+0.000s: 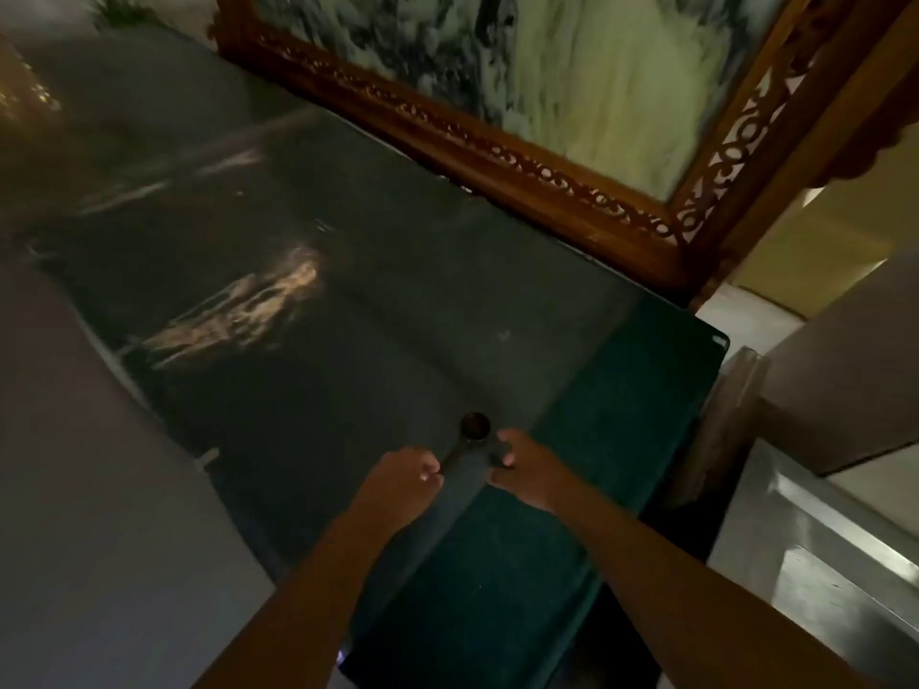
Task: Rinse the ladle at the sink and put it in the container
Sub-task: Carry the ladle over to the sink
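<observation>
A small dark ladle [476, 426] is held low over a dark glossy surface [308, 370], its round bowl facing up and its thin handle running down-left. My left hand [409, 473] is closed around the handle's lower end. My right hand [523, 464] is just right of the ladle's neck with its fingers curled, by the edge of a dark green cloth [611, 405]. The dim, blurred picture hides whether the right hand touches the ladle. No sink or container is in view.
A carved wooden frame [497, 156] holding a green-white marble panel stands behind the dark surface. A shiny steel surface [835, 554] lies at the lower right, with pale walls above it. A grey floor area [89, 514] fills the left.
</observation>
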`<state>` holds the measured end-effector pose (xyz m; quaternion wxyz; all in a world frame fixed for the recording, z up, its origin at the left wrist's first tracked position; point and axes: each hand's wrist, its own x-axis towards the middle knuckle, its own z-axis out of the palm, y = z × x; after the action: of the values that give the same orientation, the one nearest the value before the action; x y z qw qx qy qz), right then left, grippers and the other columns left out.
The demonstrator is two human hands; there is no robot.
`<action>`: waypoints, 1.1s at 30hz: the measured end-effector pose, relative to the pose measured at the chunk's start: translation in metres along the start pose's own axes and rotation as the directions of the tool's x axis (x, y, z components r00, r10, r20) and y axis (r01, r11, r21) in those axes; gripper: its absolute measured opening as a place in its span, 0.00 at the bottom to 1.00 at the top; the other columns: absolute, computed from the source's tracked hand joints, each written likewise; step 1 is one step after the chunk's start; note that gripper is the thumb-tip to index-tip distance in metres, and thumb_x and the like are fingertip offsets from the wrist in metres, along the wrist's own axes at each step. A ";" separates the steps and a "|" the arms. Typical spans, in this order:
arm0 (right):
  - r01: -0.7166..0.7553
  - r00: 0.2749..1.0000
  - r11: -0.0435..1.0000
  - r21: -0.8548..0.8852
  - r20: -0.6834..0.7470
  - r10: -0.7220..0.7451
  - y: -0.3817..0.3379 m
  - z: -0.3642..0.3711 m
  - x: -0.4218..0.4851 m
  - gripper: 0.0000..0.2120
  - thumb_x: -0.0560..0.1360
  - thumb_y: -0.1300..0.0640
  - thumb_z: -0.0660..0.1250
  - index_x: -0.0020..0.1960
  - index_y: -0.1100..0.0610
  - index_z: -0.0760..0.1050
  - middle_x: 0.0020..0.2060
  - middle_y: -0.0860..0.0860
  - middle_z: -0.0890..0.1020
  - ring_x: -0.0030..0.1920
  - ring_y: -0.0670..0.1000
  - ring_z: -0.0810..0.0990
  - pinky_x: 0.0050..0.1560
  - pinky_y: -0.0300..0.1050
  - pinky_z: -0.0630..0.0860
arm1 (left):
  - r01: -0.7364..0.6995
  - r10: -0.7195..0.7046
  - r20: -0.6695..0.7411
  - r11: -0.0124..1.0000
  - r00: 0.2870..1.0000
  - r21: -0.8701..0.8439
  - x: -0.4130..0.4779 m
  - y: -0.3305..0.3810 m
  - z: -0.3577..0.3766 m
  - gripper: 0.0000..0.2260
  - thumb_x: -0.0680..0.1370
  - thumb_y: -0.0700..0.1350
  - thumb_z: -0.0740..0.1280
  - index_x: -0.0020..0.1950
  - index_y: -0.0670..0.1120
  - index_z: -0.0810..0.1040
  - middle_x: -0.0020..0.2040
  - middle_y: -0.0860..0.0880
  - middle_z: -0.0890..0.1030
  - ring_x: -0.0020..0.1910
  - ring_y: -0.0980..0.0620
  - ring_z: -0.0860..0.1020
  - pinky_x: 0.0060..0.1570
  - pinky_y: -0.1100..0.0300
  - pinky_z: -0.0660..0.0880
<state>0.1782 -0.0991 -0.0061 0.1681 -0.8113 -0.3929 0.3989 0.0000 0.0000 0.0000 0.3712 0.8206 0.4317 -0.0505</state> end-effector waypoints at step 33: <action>0.061 0.988 0.998 -0.025 -0.143 -0.064 -0.001 -0.024 -0.012 0.23 0.72 0.55 0.73 0.65 0.57 0.71 0.56 0.58 0.81 0.53 0.59 0.82 0.55 0.56 0.79 | -0.023 0.008 -0.069 0.974 0.998 -0.225 -0.002 0.023 0.009 0.06 0.74 0.40 0.70 0.50 0.45 0.84 0.48 0.46 0.85 0.45 0.51 0.80 0.44 0.62 0.73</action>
<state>0.1919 -0.1063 0.0153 0.2002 -0.8270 -0.4089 0.3298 0.0185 -0.0151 0.0076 0.4476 0.7777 0.4405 0.0298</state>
